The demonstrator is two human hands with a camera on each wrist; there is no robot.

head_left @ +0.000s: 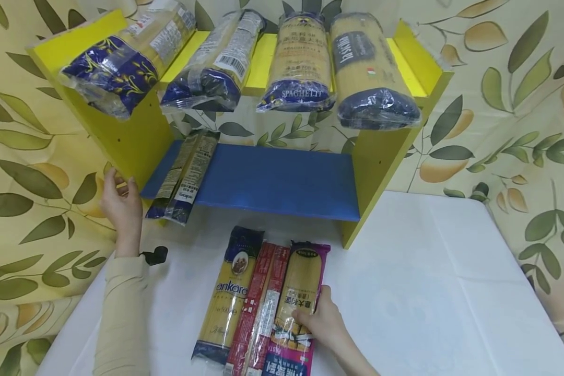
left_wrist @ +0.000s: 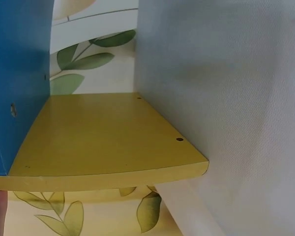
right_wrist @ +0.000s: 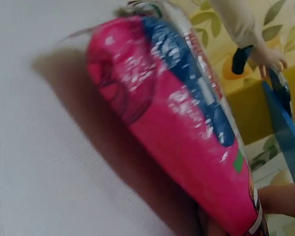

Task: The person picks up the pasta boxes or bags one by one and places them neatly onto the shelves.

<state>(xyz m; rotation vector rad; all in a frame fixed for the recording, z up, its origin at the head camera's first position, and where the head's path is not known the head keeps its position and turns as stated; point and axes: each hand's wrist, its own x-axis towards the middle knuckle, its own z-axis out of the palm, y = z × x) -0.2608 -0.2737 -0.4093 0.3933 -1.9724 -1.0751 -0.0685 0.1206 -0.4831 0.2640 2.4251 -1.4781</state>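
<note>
The right hand point(head_left: 325, 319) grips the pink-edged pasta pack point(head_left: 298, 297) by its right side, its thumb laid over the front and its fingers clamped around the edge. This pack lies on the white-covered table point(head_left: 427, 292), rightmost of three side by side. Just left of it is a red pasta pack point(head_left: 258, 308), and beyond that a blue-and-clear Ankara spaghetti pack point(head_left: 225, 297).

Farther off, the left hand point(head_left: 123, 203) is raised beside the front edge of the rack's yellow left side panel point(head_left: 131, 138), thumb and fingers slightly apart, loosely bent and holding nothing; whether they touch the panel I cannot tell. Near it, a dark-ended pasta pack point(head_left: 185, 175) lies at the left end of the blue shelf point(head_left: 277, 180), jutting past its front edge.

Above, four pasta packs point(head_left: 303, 62) lie in a row across the yellow upper shelf point(head_left: 263, 60), the third from the left marked SPAGHETTI. Behind hangs leaf-patterned cloth point(head_left: 489, 104).
</note>
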